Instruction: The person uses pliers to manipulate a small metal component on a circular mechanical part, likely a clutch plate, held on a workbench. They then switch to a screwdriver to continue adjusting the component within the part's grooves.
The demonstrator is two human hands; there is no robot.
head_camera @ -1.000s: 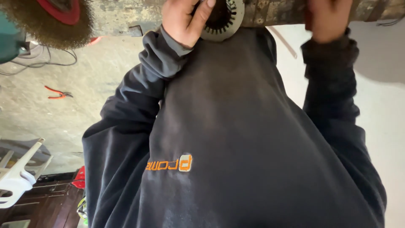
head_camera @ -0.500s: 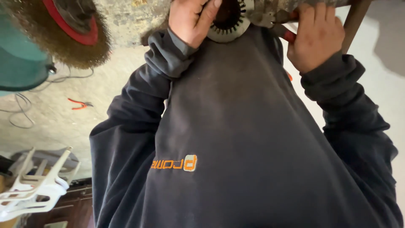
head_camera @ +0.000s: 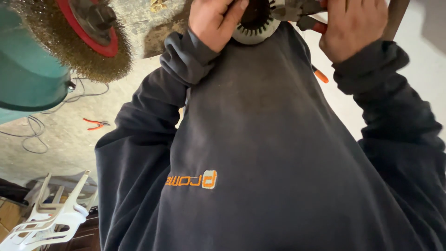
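Your left hand (head_camera: 216, 21) grips the slotted metal stator ring (head_camera: 255, 28); right hand (head_camera: 350, 28) now closed on orange-handled pliers (head_camera: 309, 18), jaws right against ring — work's begun.

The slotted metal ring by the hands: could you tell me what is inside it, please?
The metal ring shows evenly spaced slots around a dark bore. The left hand covers its left part, the picture's top edge cuts off the rest, so whatever fills it cannot be seen.
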